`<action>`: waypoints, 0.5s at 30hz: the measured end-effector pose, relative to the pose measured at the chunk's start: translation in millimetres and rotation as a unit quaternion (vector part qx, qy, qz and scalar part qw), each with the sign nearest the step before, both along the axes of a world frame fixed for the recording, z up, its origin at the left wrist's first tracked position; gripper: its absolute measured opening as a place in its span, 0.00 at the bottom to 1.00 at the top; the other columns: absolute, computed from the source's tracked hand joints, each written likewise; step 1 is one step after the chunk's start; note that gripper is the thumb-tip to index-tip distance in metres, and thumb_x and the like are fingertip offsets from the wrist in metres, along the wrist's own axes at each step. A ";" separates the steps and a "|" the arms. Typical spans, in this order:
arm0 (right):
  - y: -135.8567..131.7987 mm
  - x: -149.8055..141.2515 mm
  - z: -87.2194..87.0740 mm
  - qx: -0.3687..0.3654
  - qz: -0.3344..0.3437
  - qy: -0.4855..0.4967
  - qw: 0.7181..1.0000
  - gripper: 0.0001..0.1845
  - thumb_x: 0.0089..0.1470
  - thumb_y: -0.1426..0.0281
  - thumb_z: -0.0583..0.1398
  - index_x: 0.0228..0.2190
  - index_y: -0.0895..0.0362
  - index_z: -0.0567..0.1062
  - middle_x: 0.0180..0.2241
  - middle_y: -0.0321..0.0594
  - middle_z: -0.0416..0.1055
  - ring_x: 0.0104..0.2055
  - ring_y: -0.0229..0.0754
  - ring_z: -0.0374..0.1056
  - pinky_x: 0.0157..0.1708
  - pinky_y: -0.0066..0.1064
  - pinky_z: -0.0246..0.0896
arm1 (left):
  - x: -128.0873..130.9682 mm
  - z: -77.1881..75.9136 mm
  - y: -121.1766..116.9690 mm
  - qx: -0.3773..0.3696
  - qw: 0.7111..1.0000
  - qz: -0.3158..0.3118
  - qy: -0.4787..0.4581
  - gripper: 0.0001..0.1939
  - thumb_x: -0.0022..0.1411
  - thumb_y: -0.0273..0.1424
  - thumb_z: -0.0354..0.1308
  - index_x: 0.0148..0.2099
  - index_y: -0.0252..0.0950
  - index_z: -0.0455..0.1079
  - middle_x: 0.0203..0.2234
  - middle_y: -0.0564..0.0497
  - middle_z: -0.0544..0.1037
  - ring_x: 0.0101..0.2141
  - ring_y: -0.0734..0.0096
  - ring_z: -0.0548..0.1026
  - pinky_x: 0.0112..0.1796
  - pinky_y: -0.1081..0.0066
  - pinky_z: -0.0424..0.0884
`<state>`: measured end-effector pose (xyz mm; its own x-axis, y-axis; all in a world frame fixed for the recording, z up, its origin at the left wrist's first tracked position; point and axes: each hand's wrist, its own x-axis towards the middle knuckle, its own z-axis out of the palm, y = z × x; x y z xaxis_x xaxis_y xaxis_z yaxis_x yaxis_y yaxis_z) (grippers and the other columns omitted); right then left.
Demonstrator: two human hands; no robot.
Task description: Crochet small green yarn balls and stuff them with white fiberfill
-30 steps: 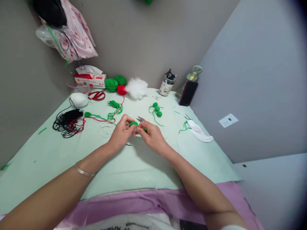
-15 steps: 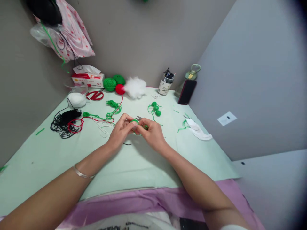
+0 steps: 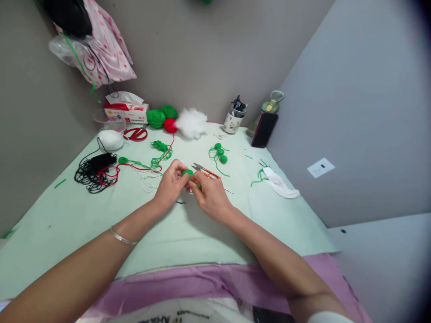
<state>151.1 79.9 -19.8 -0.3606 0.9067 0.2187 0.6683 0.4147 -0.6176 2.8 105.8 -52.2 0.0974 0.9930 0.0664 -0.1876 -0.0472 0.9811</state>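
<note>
My left hand (image 3: 171, 183) is closed, its thumb and fingers pinching a small green crocheted piece (image 3: 187, 172). My right hand (image 3: 213, 194) meets it at the fingertips, closed on green yarn (image 3: 198, 185) beside that piece; the fingers hide most of it. Just beyond the right knuckles lie thread snips (image 3: 207, 172) with orange handles, partly covered by the hand. A thin metal rod (image 3: 229, 191) pokes out to the right of the right hand. Several little green balls (image 3: 220, 152) with yarn tails lie farther back.
Black yarn (image 3: 96, 172), a white yarn ball (image 3: 111, 140) and red scissors (image 3: 136, 134) lie on the left. Along the back stand a tissue box (image 3: 126, 113), green yarn balls (image 3: 156, 118), white stuffing (image 3: 191, 123), a pen cup (image 3: 232, 122) and a phone (image 3: 265, 130).
My right hand has turned and shifted slightly down, uncovering the snips' orange handles. The left hand keeps its pinch on the green piece. The whole view has shifted slightly.
</note>
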 end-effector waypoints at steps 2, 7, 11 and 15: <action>2.0 -1.4 -4.5 0.028 -0.006 -0.043 0.999 0.07 0.62 0.72 0.54 0.33 0.54 0.72 0.25 0.35 0.73 0.24 0.40 0.62 0.29 0.30 0.48 | 1.6 0.8 0.6 -0.028 1.000 0.000 -0.003 0.12 0.52 0.30 0.64 0.33 0.41 0.61 0.17 0.61 0.72 0.19 0.72 0.72 0.26 0.72 0.69; 12.2 -0.4 -11.7 0.057 -0.048 -0.063 0.995 0.08 0.62 0.65 0.58 0.31 0.53 0.74 0.23 0.36 0.71 0.27 0.41 0.62 0.30 0.31 0.44 | 3.6 3.1 -1.9 -0.074 0.997 -0.006 -0.027 0.10 0.54 0.31 0.61 0.33 0.41 0.60 0.19 0.60 0.75 0.22 0.71 0.75 0.27 0.73 0.69; 15.1 1.9 -9.4 0.047 -0.071 -0.025 0.996 0.11 0.63 0.63 0.58 0.29 0.53 0.74 0.21 0.32 0.69 0.24 0.37 0.59 0.29 0.28 0.46 | 2.7 6.6 -7.1 -0.066 0.996 -0.026 -0.049 0.10 0.58 0.33 0.62 0.36 0.41 0.62 0.23 0.59 0.78 0.27 0.71 0.77 0.34 0.72 0.72; 19.8 5.7 -7.1 -0.016 -0.095 0.115 0.989 0.12 0.58 0.62 0.61 0.25 0.54 0.72 0.19 0.28 0.64 0.23 0.35 0.56 0.27 0.27 0.47 | 1.3 9.6 -11.3 -0.050 0.995 -0.054 -0.062 0.15 0.60 0.40 0.66 0.43 0.40 0.66 0.30 0.55 0.82 0.35 0.69 0.81 0.42 0.69 0.73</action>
